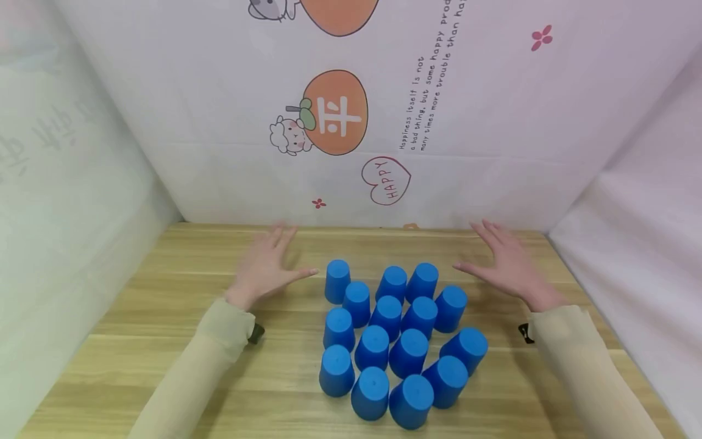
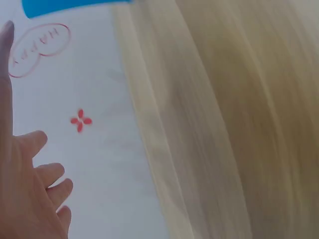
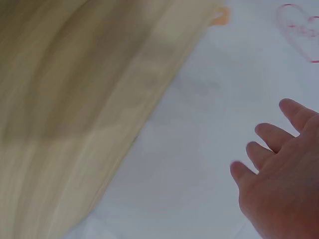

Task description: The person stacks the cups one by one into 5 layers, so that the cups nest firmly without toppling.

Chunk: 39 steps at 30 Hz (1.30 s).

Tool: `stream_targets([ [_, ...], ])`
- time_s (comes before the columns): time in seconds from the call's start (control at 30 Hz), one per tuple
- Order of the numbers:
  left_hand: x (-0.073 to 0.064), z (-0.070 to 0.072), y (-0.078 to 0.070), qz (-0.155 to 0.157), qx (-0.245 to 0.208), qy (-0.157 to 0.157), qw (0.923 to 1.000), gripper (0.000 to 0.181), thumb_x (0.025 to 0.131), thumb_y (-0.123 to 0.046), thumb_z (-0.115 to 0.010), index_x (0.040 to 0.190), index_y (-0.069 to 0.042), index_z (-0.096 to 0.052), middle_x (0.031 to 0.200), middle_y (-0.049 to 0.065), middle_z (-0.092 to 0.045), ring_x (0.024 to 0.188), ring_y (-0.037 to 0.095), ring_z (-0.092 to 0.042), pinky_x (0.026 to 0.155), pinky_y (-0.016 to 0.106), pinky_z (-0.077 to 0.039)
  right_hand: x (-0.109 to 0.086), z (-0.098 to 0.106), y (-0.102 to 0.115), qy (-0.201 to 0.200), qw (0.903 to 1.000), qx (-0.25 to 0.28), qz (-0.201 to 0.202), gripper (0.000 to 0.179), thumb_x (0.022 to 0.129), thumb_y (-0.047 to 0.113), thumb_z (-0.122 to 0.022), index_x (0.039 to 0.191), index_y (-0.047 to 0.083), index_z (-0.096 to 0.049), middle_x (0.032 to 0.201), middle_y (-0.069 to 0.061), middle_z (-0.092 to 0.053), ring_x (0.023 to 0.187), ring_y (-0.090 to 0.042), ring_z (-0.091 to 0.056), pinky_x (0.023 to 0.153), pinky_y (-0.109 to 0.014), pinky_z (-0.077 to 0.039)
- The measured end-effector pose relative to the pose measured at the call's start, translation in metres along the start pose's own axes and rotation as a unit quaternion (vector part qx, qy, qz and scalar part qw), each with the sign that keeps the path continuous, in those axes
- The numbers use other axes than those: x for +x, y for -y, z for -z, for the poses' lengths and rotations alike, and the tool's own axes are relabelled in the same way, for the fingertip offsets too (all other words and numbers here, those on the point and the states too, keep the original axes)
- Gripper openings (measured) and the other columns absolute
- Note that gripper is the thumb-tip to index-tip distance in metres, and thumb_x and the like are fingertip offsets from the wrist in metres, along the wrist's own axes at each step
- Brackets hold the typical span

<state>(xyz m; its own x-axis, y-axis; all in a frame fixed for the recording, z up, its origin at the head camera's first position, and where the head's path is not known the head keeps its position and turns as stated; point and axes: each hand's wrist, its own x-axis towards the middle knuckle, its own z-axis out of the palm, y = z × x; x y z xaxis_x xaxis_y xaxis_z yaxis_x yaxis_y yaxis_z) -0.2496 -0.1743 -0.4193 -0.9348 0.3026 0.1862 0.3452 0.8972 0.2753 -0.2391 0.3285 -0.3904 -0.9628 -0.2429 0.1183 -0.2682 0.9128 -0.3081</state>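
Several blue cups (image 1: 388, 317) stand upside down in a loose cluster on the wooden table, seen in the head view. My left hand (image 1: 267, 262) is spread to the left of the cluster, its thumb reaching toward the back left cup (image 1: 337, 281) with a small gap between. On the other side, my right hand (image 1: 507, 262) is spread with its thumb pointing inward, apart from the nearest cup (image 1: 451, 308). Neither hand holds anything. In the left wrist view part of a blue cup (image 2: 75, 6) shows at the top edge, above the left hand (image 2: 30, 189).
The wooden table (image 1: 137, 341) ends at a white printed cloth (image 1: 230, 122) behind the cups. White cloth walls (image 1: 647, 256) also rise at the left and right. Both wrists carry a dark strap piece (image 1: 256, 333) near the sleeve cuffs.
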Motion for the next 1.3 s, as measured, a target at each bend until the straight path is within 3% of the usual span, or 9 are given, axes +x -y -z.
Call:
stream_targets([
  [0.07,-0.001,0.0,-0.009,0.006,-0.059,0.001,0.9982,0.115,0.078,-0.087,-0.056,0.163,-0.017,-0.023,0.168,0.011,-0.016,0.152,0.036,-0.018,0.117,0.063,-0.02,0.0,0.004,0.012,0.005,0.9987,0.05,0.003,0.102,0.087,0.065,-0.069,0.163,0.015,-0.023,0.168,-0.017,-0.012,0.15,-0.046,-0.012,0.109,-0.076,-0.016],
  [0.13,-0.003,-0.002,-0.018,0.019,-0.128,0.006,0.9916,0.113,0.077,-0.083,-0.063,0.163,-0.021,-0.023,0.168,0.007,-0.018,0.152,0.034,-0.019,0.115,0.065,-0.023,0.001,0.007,0.023,0.013,0.9956,0.092,0.006,0.099,0.087,0.062,-0.072,0.162,0.017,-0.027,0.168,-0.012,-0.014,0.15,-0.044,-0.016,0.108,-0.076,-0.02],
  [0.3,-0.007,-0.013,-0.036,0.036,-0.267,0.016,0.9628,0.102,0.077,-0.074,-0.074,0.16,-0.03,-0.033,0.164,-0.001,-0.031,0.149,0.03,-0.028,0.112,0.066,-0.028,0.001,0.002,0.042,0.043,0.9877,0.149,0.016,0.088,0.087,0.06,-0.074,0.157,0.019,-0.04,0.163,-0.01,-0.031,0.145,-0.045,-0.03,0.106,-0.074,-0.03],
  [0.5,-0.006,-0.028,-0.048,0.008,-0.355,0.011,0.9347,0.087,0.079,-0.058,-0.082,0.15,-0.019,-0.051,0.15,0.001,-0.052,0.139,0.028,-0.045,0.109,0.058,-0.039,-0.002,-0.011,0.051,0.071,0.9781,0.193,0.032,0.075,0.085,0.055,-0.079,0.145,0.016,-0.057,0.147,-0.013,-0.054,0.134,-0.047,-0.047,0.102,-0.066,-0.042],
  [0.6,-0.004,-0.033,-0.052,-0.006,-0.377,0.007,0.9263,0.08,0.081,-0.049,-0.085,0.146,-0.014,-0.056,0.142,0.001,-0.058,0.131,0.026,-0.054,0.106,0.052,-0.044,-0.003,-0.015,0.052,0.073,0.9748,0.207,0.039,0.067,0.085,0.05,-0.081,0.139,0.014,-0.064,0.137,-0.01,-0.063,0.127,-0.042,-0.055,0.099,-0.062,-0.047],
  [0.8,-0.001,-0.039,-0.056,-0.014,-0.391,0.013,0.9203,0.069,0.082,-0.041,-0.087,0.14,-0.013,-0.061,0.131,-0.003,-0.064,0.117,0.021,-0.062,0.099,0.047,-0.051,-0.003,-0.019,0.054,0.073,0.9716,0.222,0.034,0.054,0.086,0.046,-0.081,0.131,0.016,-0.07,0.123,-0.005,-0.07,0.115,-0.034,-0.065,0.092,-0.055,-0.054],
  [1.0,0.005,-0.041,-0.057,-0.003,-0.396,0.018,0.9181,0.058,0.086,-0.04,-0.084,0.135,-0.017,-0.065,0.127,-0.004,-0.066,0.116,0.02,-0.063,0.098,0.045,-0.052,-0.002,-0.019,0.056,0.074,0.9719,0.219,0.046,0.051,0.087,0.043,-0.082,0.128,0.016,-0.072,0.119,-0.002,-0.072,0.111,-0.03,-0.067,0.091,-0.053,-0.055],
  [1.3,0.035,-0.033,-0.051,0.025,-0.396,-0.009,0.9178,0.058,0.088,-0.039,-0.082,0.138,-0.016,-0.062,0.132,0.001,-0.064,0.121,0.025,-0.06,0.102,0.047,-0.05,0.0,-0.022,0.054,0.071,0.971,0.22,0.061,0.05,0.086,0.043,-0.082,0.126,0.015,-0.072,0.115,0.0,-0.073,0.106,-0.025,-0.068,0.088,-0.05,-0.057],
])
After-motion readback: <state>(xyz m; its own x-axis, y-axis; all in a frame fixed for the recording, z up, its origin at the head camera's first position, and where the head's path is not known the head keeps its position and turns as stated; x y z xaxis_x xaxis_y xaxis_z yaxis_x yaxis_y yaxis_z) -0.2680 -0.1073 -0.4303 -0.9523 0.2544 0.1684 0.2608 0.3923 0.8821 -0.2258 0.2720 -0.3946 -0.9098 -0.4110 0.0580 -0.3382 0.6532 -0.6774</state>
